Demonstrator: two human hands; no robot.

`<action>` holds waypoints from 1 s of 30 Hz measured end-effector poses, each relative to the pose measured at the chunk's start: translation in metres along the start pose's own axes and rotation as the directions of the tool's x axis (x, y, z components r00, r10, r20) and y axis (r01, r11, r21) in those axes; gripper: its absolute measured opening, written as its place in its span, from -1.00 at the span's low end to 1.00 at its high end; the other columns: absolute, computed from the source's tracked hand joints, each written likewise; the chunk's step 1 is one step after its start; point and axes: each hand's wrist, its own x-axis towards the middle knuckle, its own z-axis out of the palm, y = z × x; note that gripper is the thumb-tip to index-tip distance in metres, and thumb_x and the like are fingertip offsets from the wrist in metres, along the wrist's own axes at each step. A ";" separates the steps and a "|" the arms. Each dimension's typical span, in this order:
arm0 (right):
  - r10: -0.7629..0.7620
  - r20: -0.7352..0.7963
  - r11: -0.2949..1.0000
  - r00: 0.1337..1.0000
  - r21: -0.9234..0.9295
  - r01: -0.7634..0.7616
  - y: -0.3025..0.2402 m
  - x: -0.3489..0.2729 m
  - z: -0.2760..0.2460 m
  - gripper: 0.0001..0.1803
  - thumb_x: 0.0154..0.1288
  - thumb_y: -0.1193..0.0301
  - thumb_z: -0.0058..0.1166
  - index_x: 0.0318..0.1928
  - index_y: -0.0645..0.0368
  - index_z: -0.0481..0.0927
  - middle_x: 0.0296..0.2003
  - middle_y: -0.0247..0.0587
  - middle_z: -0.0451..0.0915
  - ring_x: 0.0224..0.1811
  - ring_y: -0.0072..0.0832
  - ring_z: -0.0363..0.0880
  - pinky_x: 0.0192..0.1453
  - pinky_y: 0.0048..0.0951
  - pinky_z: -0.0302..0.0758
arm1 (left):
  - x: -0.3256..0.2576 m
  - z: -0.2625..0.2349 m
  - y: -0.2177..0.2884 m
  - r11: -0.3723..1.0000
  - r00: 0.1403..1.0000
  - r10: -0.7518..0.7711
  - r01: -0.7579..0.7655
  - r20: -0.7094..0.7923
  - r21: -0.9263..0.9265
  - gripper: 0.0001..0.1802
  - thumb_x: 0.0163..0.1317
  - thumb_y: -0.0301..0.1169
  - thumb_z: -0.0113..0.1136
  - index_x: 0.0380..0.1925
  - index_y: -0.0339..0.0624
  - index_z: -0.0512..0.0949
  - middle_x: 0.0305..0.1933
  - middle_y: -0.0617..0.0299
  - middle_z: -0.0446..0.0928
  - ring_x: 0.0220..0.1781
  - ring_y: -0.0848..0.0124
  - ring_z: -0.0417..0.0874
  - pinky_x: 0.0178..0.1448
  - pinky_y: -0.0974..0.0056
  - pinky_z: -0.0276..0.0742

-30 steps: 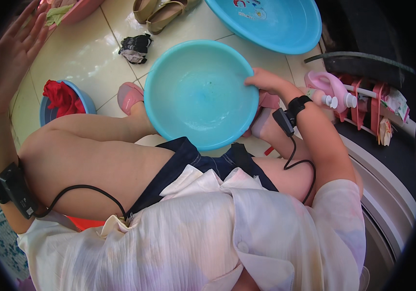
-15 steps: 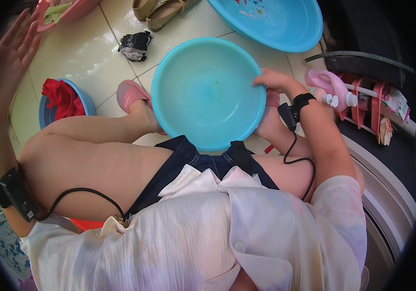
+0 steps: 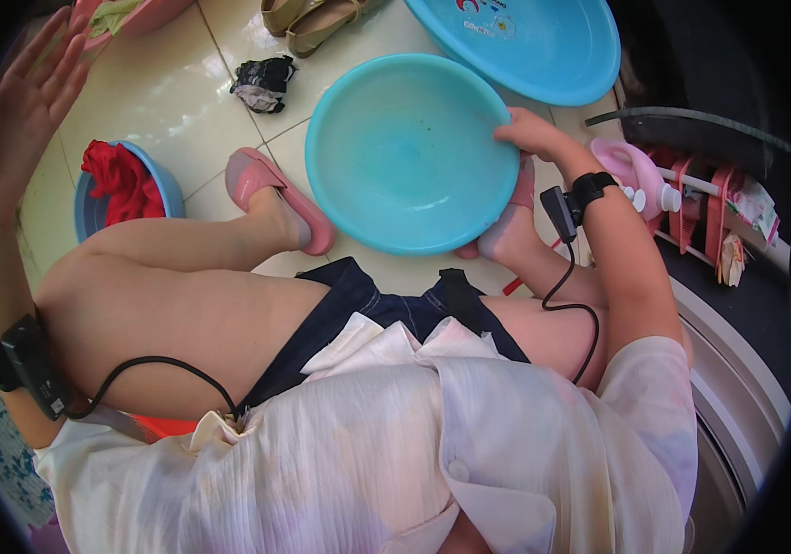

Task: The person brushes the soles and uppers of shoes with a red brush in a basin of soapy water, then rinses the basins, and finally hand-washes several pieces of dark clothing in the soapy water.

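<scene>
My right hand (image 3: 536,135) grips the right rim of a round light-blue basin (image 3: 405,157), thumb over the edge and fingers beneath. Inside the basin are a wet sheen and a few small dark specks. It is in front of me, between my feet. My left hand (image 3: 26,125) is raised at the far left, fingers stretched out, holding nothing. Below that hand, a small blue bucket (image 3: 174,189) holds red cloth (image 3: 121,185).
A larger blue basin (image 3: 543,55) stands at the far right. Black-and-white cloth (image 3: 263,85), tan shoes (image 3: 322,26) and a pink basin (image 3: 160,17) are on the tiles. At right, a pink rack (image 3: 682,203) stands by a pink bottle (image 3: 631,166). Pink slippers (image 3: 275,189) are on my feet.
The light-blue basin has moved away from me and slightly right with my right hand. More of my left slipper and the floor before me now shows. My left hand stays raised.
</scene>
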 end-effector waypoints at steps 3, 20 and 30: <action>0.060 0.068 0.998 0.996 -0.031 -0.058 0.012 -0.016 -0.011 -0.50 0.07 0.48 -0.02 0.10 0.21 0.48 -0.21 -0.15 0.60 -0.23 -0.40 0.62 -0.21 -0.29 0.61 | -0.006 0.007 -0.002 0.984 0.984 0.097 -0.072 -0.148 0.163 -0.51 0.30 -0.11 0.08 0.02 -0.30 0.36 0.02 -0.02 0.41 0.09 0.08 0.39 0.27 -0.11 0.29; -0.139 -0.153 0.983 0.978 0.099 0.155 -0.088 -0.074 -0.089 -0.38 0.10 0.31 0.09 0.20 0.23 0.35 -0.03 -0.09 0.53 -0.04 -0.33 0.56 0.03 -0.21 0.57 | 0.001 -0.016 0.001 0.974 0.996 0.087 -0.077 -0.038 0.213 -0.41 0.43 -0.11 -0.09 0.30 -0.30 0.24 0.30 0.03 0.32 0.32 0.33 0.36 0.39 0.27 0.26; -0.095 -0.175 0.942 0.980 0.303 0.145 -0.060 -0.109 -0.098 -0.38 0.09 0.38 0.06 0.21 0.25 0.33 -0.02 -0.03 0.50 0.02 -0.26 0.53 0.11 -0.21 0.53 | 0.002 -0.014 0.002 0.956 0.990 0.130 -0.108 -0.062 0.274 -0.42 0.42 -0.08 -0.07 0.29 -0.22 0.28 0.25 0.12 0.38 0.22 0.44 0.42 0.35 0.30 0.30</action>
